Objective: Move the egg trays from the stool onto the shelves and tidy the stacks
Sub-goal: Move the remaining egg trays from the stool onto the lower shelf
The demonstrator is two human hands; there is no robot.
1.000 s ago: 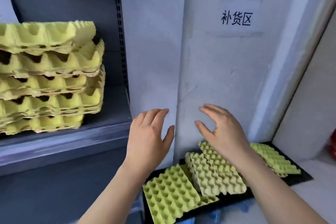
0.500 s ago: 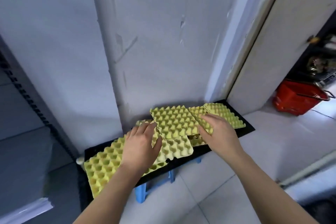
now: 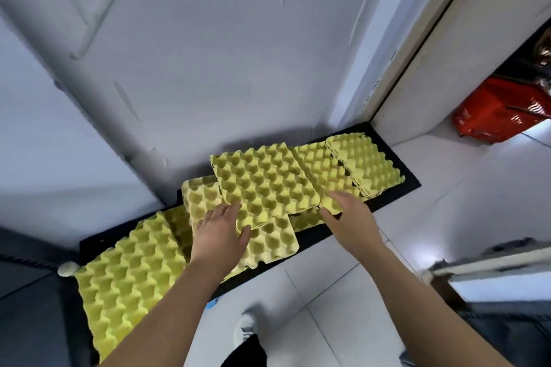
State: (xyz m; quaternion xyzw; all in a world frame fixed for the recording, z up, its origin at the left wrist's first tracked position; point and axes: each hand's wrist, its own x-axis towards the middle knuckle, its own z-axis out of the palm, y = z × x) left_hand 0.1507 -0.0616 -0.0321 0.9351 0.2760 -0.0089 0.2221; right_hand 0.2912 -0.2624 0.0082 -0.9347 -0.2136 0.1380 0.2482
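Working over yellow egg trays (image 3: 262, 182) lying overlapped along stool (image 3: 399, 188), left end to right end. Pressing left hand (image 3: 220, 235), fingers straight, flat on pale tray (image 3: 268, 244) at front edge. Touching right hand (image 3: 350, 225), fingers loose, gripping nothing, to near edge of lower tray (image 3: 325, 179) right of middle.

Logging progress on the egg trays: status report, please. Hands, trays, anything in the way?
Left hand open, resting on the middle egg trays. Right hand open, touching the right-middle tray at its corner. Trays overlapped on the black board, none lifted. Nothing blocking.
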